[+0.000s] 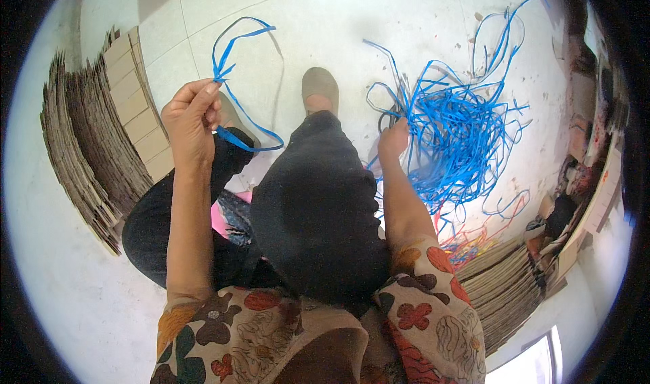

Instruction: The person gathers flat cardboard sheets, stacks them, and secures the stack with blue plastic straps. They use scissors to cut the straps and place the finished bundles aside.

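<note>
Head view: the left hand, fingers pinched shut, grips a flat, glossy blue plastic strap looping up toward 11 o'clock. The right hand closes on strands at the edge of a tangled blue strap pile on the pale tiled floor at 2 o'clock. Ribbed flattened cardboard stacks fan at 9 o'clock.

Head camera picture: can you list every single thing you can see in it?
Thin blue plastic strap: one, blue, pinched in left hand.
Tangled heap of blue plastic straps: one, blue, floor at right, under right hand.
Flat brown cardboard sheets, left stack: one stack, brown, floor at left.
Flat brown cardboard sheets, right stack: one stack, brown, lower right.
Tiled floor: one, whitish.
Shoe: one, tan, centre.
Left hand: one, raised.
Right hand: one, in the heap.
</note>
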Motion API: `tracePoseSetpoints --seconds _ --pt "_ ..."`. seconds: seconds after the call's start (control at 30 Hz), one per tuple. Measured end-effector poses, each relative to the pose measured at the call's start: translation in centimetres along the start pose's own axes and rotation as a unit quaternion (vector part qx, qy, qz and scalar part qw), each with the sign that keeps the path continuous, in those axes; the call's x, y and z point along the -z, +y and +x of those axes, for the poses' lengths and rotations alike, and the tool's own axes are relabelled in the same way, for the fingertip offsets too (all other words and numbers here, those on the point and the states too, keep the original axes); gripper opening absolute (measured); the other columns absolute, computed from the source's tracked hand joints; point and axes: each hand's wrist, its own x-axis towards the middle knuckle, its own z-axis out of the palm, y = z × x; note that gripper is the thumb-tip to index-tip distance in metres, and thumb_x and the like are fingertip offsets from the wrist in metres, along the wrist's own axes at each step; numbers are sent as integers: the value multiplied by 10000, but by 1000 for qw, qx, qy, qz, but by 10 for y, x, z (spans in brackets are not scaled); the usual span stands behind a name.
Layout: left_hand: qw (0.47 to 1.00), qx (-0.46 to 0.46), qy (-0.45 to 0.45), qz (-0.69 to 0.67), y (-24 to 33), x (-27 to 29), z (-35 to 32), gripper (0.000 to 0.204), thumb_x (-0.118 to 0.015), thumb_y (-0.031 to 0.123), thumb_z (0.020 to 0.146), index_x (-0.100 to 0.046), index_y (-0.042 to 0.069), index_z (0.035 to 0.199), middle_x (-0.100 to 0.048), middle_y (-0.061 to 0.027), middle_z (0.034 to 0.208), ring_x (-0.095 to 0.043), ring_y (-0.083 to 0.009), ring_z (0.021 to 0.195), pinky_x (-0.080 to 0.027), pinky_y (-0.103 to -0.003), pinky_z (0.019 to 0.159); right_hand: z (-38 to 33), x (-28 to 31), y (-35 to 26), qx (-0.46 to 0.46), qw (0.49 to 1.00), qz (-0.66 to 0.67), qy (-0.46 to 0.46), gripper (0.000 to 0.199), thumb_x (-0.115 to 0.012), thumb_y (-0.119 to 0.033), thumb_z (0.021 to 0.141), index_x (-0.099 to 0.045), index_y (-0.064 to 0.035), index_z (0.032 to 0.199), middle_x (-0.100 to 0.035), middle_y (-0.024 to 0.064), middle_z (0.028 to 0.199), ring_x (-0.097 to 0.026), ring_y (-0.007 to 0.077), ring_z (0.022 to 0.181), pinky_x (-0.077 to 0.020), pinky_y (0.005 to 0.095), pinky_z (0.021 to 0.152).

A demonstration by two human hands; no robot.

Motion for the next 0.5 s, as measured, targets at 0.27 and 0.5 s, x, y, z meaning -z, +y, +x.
tracePoseSetpoints --seconds 0.27,0.5 --pt "999 17 -13 38 6 -20 -2 107 -656 89 769 -638 -10 804 -550 -20 581 -416 -33 438 -287 -165 370 -6 55 9 93 985 94 -110 617 -637 -181 682 -400 22 1214 -619 192 798 -610 284 615 -481 362 521" --pt "988 -1 -61 141 9 -65 13 178 -607 68 793 -627 -53 922 -562 -30 632 -439 -41 484 -314 -167 408 -63 152 26 -138 633 640 -414 431 -491 -293 865 -467 -43 1214 -601 99 783 -515 140 494 -377 210 401"
